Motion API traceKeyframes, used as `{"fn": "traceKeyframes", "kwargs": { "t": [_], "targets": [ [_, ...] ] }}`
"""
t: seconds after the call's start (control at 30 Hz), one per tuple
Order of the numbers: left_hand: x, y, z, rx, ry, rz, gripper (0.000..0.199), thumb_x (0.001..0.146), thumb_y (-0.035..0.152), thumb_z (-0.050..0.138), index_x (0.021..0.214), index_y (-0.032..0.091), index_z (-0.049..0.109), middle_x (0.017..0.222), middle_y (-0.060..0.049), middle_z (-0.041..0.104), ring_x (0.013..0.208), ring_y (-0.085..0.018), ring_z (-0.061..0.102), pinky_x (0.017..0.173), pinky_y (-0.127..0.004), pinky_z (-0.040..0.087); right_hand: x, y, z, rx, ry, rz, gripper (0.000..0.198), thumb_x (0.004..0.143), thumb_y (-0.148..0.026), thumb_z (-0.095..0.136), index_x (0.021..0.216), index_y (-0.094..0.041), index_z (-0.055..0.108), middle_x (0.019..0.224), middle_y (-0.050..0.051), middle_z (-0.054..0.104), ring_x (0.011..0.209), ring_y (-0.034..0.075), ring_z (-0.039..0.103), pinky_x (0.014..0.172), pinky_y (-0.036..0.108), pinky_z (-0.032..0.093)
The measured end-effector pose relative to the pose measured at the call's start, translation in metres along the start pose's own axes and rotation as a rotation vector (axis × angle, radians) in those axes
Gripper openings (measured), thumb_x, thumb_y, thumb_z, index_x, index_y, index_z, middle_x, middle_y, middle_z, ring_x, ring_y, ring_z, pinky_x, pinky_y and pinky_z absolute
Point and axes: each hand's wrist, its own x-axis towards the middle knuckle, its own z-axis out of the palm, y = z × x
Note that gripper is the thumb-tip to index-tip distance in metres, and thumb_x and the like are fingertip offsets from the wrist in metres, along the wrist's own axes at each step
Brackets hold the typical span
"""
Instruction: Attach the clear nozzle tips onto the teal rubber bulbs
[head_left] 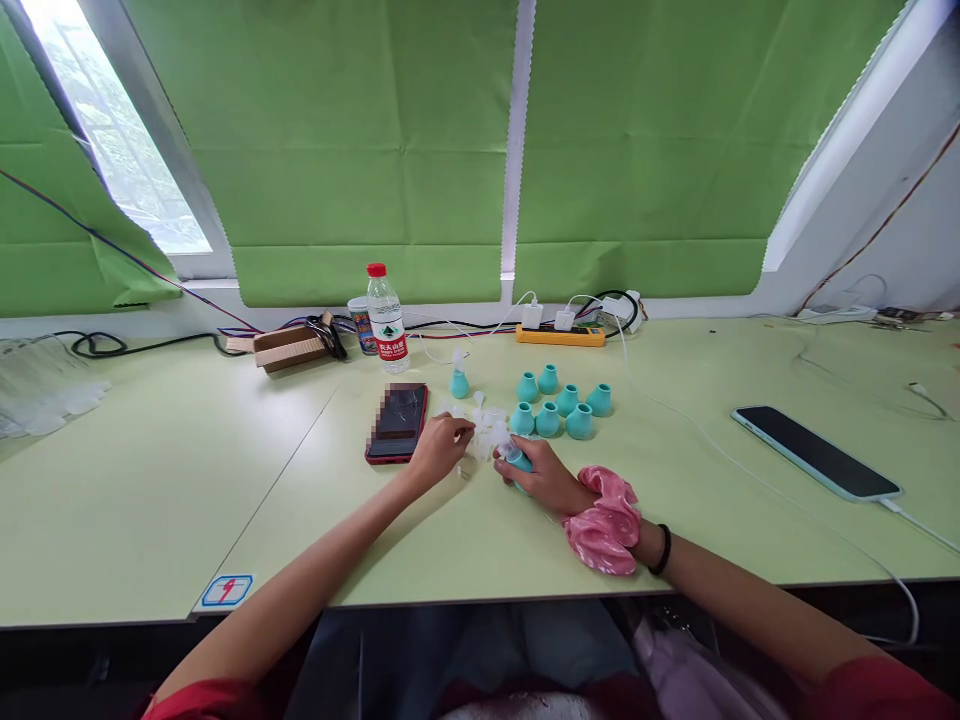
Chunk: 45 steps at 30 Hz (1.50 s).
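Observation:
My right hand (546, 478) is wrapped round a small teal rubber bulb (519, 461), tilted, with a translucent piece at its top. My left hand (442, 445) has its fingertips pinched together at the left edge of a pile of translucent plastic pieces (491, 425); what they hold, if anything, is too small to tell. Behind the pile stands another teal bulb (459, 384) with a translucent piece on top. Several teal bulbs with open necks (547, 418) stand upright in a cluster beyond my right hand. A tiny pale piece (460, 471) lies just below my left fingertips.
A red-cased phone (397, 424) lies beside my left hand. Farther back are a water bottle (388, 325), a paper cup (363, 326), an open cardboard box (292, 347) and a yellow power strip (560, 336). A charging phone (816, 452) lies at right, and a white cable (705, 440) crosses the table.

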Motion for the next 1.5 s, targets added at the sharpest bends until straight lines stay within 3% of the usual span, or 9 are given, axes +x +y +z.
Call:
{"fn": "traceKeyframes", "kwargs": {
  "t": [0.17,0.37,0.6,0.67,0.77,0.9,1.13,1.3,1.5],
  "targets": [
    [-0.005,0.016,-0.013,-0.244,0.062,-0.032,0.036,0.084,0.028,0.030,0.071,0.013,0.061,0.062,-0.003,0.060,0.055,-0.010,0.052,0.055,-0.020,0.038,0.000,0.001,0.002,-0.245,0.001,-0.071,0.018,0.072,-0.029,0.050,0.060,-0.017,0.051,0.054,-0.002,0.050,0.050,0.010,0.042,0.051,0.022,0.033],
    [-0.010,0.037,-0.017,-0.308,-0.275,0.038,0.049,0.083,0.040,0.029,0.044,0.014,0.042,0.037,0.003,0.041,0.037,-0.006,0.038,0.046,-0.019,0.032,-0.003,0.000,0.004,-0.293,-0.064,-0.173,0.010,0.072,-0.027,0.051,0.068,-0.018,0.055,0.059,0.000,0.054,0.055,0.012,0.047,0.054,0.024,0.032],
    [-0.003,0.029,-0.012,-0.670,-0.356,-0.282,0.058,0.081,0.053,0.015,0.043,0.016,0.037,0.032,0.004,0.033,0.030,-0.006,0.029,0.036,-0.021,0.025,-0.005,-0.001,0.004,-0.297,-0.026,-0.198,0.013,0.075,-0.029,0.045,0.068,-0.019,0.050,0.061,0.002,0.053,0.057,0.013,0.046,0.055,0.024,0.032],
    [0.000,0.022,-0.011,-0.598,-0.243,-0.276,0.057,0.080,0.054,0.017,0.045,0.015,0.039,0.034,0.004,0.031,0.032,-0.006,0.029,0.037,-0.020,0.023,-0.004,-0.002,0.002,-0.298,0.026,-0.177,0.008,0.074,-0.026,0.046,0.070,-0.019,0.048,0.062,0.001,0.052,0.057,0.013,0.046,0.056,0.024,0.032],
    [0.001,0.008,-0.006,-0.268,-0.093,-0.151,0.046,0.076,0.052,0.035,0.053,0.014,0.047,0.039,0.005,0.031,0.038,-0.007,0.032,0.041,-0.020,0.021,-0.004,-0.002,0.000,-0.230,0.078,-0.084,0.013,0.068,-0.020,0.049,0.079,-0.020,0.043,0.061,-0.002,0.050,0.052,0.011,0.042,0.052,0.023,0.031],
    [-0.002,-0.006,0.003,-0.029,-0.102,-0.078,0.032,0.072,0.047,0.048,0.082,0.017,0.053,0.048,0.005,0.043,0.045,-0.010,0.042,0.044,-0.020,0.025,-0.003,-0.001,-0.001,-0.126,0.085,-0.009,0.024,0.063,-0.015,0.048,0.084,-0.020,0.038,0.058,-0.006,0.044,0.046,0.009,0.035,0.048,0.021,0.028],
    [-0.006,0.010,-0.006,0.006,-0.028,0.005,0.029,0.085,0.033,0.027,0.086,0.017,0.052,0.077,-0.002,0.054,0.062,-0.011,0.049,0.056,-0.021,0.032,0.002,0.003,0.002,-0.235,0.060,-0.012,0.004,0.070,-0.022,0.047,0.068,-0.019,0.046,0.059,-0.002,0.048,0.053,0.010,0.040,0.053,0.023,0.032],
    [-0.011,0.029,-0.012,-0.100,-0.219,0.130,0.033,0.083,0.038,0.031,0.068,0.015,0.050,0.059,0.002,0.048,0.054,-0.009,0.043,0.053,-0.020,0.029,0.001,0.007,0.006,-0.284,0.054,-0.080,0.010,0.066,-0.024,0.053,0.061,-0.017,0.050,0.058,-0.001,0.051,0.054,0.011,0.044,0.053,0.023,0.033],
    [-0.015,0.036,-0.004,-0.262,-0.343,0.066,0.042,0.080,0.040,0.034,0.047,0.014,0.032,0.044,0.006,0.023,0.044,-0.005,0.020,0.045,-0.020,0.018,-0.002,0.002,0.008,-0.243,0.062,-0.222,0.012,0.066,-0.020,0.052,0.057,-0.016,0.046,0.056,0.000,0.049,0.053,0.011,0.046,0.051,0.022,0.034]
  ]
}}
